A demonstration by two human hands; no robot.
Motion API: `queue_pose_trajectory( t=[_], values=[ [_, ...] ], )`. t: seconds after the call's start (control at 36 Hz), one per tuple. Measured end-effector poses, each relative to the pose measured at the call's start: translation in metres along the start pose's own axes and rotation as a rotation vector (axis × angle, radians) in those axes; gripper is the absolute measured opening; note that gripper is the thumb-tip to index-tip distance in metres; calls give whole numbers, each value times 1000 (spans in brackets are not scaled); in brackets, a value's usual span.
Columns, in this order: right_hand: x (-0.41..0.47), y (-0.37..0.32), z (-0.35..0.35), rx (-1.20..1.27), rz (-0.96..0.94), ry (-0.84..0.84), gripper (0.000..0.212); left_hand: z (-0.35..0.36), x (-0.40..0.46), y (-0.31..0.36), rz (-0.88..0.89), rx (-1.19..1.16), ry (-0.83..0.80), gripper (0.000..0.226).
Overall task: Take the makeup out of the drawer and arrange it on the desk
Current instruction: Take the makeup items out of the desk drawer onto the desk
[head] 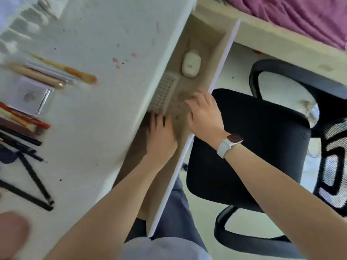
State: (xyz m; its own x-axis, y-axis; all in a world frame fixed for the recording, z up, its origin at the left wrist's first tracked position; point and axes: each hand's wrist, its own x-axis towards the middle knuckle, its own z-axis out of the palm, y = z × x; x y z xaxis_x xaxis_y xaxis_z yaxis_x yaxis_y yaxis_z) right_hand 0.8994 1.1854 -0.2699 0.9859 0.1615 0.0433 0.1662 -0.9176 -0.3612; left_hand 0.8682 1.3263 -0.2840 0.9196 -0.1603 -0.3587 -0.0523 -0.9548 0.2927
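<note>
The drawer [221, 59] stands pulled out from under the white desk [105, 113]. Both my hands are inside it. My left hand [161, 136] reaches with straight fingers toward the shadow under the desk edge, just below a white gridded item [164, 92]. My right hand [203, 113], with a white watch on its wrist, lies with spread fingers on the drawer floor near the front rail. A white oval item [190, 65] lies further along the drawer. On the desk are brushes [65, 70], black pencils [35, 177] and red sticks [32, 121].
A black office chair [262, 143] stands right beside the drawer front. A clear box [32, 94] sits on the desk among the makeup. A bed with purple bedding [293, 14] is beyond the drawer's far end. The view is motion-blurred.
</note>
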Motion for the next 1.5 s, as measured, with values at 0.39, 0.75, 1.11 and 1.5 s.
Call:
queue_pose_trajectory(
  t=[0.39,0.75,1.11,1.5],
  values=[
    [4,24,10,74,-24,73,30,29,20,-21,173,339,130,38],
    [6,28,11,47,-59,123,26,27,14,-21,314,326,145,24],
    [5,27,12,81,-47,105,27,35,22,-23,291,580,73,16],
    [23,24,-3,-231,-70,-55,24,25,18,-23,223,452,70,20]
  ],
)
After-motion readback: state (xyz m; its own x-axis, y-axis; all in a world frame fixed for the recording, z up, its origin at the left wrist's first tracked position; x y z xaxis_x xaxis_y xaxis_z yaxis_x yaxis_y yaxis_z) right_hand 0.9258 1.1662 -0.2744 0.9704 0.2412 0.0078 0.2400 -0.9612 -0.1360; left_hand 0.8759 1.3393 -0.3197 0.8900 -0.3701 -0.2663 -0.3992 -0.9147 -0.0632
